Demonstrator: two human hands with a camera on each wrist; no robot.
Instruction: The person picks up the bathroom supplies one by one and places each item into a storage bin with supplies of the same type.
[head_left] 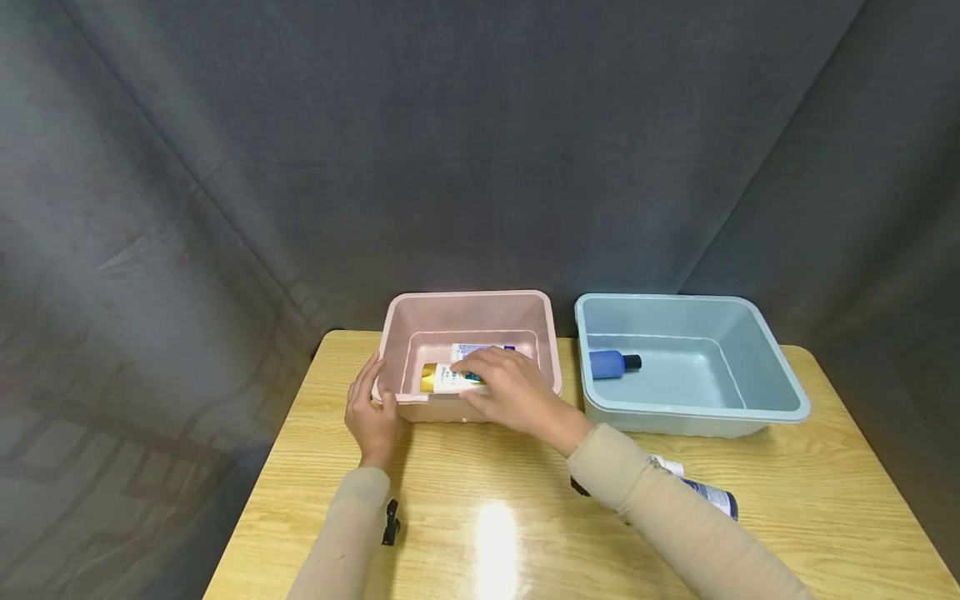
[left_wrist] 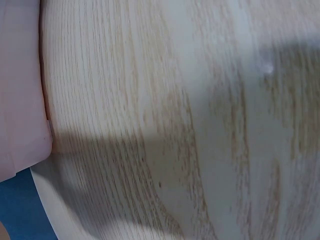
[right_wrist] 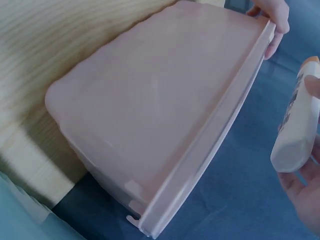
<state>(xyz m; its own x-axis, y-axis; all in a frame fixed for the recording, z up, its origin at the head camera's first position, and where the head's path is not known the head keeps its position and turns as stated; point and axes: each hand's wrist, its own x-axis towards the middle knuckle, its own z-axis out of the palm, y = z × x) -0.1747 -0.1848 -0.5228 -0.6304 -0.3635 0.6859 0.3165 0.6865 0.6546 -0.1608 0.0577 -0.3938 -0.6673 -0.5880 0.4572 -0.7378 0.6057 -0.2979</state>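
My left hand grips the front left corner of a pink plastic bin, fingers over its rim. In the right wrist view the left hand shows at the bin's far corner. My right hand holds a white bottle with a yellow cap on its side, by the bin's front rim. The right wrist view shows thumb and fingers around this white bottle, above the rim. Behind it in the bin lies a white and blue container, partly covered by the right hand.
To the right stands a light blue bin with a blue bottle with a black cap lying inside. A dark blue and white bottle lies on the wooden table, partly behind the right sleeve. A grey curtain hangs behind.
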